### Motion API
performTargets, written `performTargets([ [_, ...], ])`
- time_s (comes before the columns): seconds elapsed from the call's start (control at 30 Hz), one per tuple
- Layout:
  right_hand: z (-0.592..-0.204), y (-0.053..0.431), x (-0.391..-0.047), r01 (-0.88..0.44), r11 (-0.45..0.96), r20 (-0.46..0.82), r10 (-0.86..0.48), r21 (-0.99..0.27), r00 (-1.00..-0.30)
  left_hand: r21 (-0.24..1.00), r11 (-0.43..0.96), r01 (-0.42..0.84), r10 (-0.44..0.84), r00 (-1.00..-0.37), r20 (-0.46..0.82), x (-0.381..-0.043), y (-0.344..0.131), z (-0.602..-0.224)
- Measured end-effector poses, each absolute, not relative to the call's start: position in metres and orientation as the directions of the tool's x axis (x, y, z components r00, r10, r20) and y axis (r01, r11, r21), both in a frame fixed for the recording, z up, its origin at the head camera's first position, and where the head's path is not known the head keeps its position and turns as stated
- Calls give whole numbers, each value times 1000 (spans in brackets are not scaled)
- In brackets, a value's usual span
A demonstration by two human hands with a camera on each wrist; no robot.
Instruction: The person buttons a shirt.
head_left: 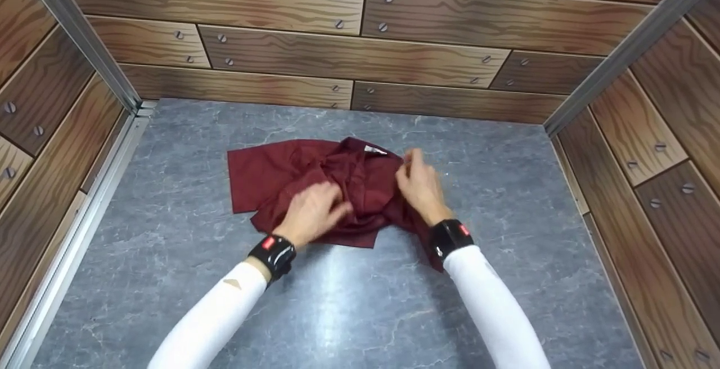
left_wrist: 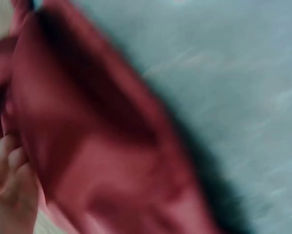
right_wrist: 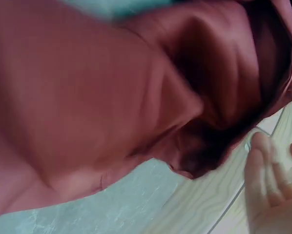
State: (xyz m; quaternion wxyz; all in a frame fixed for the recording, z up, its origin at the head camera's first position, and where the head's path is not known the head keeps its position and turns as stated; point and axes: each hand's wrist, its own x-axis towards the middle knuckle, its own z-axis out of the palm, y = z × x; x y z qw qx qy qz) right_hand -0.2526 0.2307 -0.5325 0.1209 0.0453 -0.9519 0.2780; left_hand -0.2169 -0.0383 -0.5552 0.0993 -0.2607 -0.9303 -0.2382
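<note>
Grey marbled surface (head_left: 517, 200) spreads under my forearms, its near part crossed by my two white sleeves (head_left: 211, 321), with a black wristband (head_left: 273, 253) at the end of each. My left hand (head_left: 315, 211) is over the near middle of the dark red garment (head_left: 264, 172), fingers bent down toward the cloth and thumb spread apart from them; it is blurred, and I cannot tell whether I have a pinch of fabric. My right hand (head_left: 422, 186) is at the garment's right end, fingers loosely bent, a gap between thumb and forefinger, with no cloth gripped that I can see.

One narrow part of the garment runs back toward me alongside my right wrist. The rest lies crumpled in the middle, flatter to the left, where it ends in a straight edge. A white label (head_left: 375, 150) shows near its far right edge.

Grey surface shows on both sides, a wider stretch to the right of my hand than between the garment and the metal rail (head_left: 84, 239) on the left. Beyond the garment only a short strip of surface separates it from the wood-patterned back wall (head_left: 360, 48). Side walls (head_left: 647, 149) and metal corner posts (head_left: 84, 43) bound left and right.
</note>
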Motion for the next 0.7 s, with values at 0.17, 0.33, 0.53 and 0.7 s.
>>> performTargets([
  [0.17, -546, 223, -236, -454, 791, 201, -407, -410, -891, 346, 742, 574, 563, -814, 144, -199, -43, -576],
  [0.33, -559, 215, -223, -567, 785, 140, -550, -250, -823, 306, 730, 611, 592, -789, 162, -200, -43, -590],
  [0.53, -567, 213, -224, -539, 799, 266, -477, -264, -838, 350, 687, 637, 551, -771, 321, -207, -42, -593],
  [0.7, -552, 218, -235, -428, 767, 356, -277, -478, -893, 538, 611, 580, 407, -814, 414, -216, -44, -574],
])
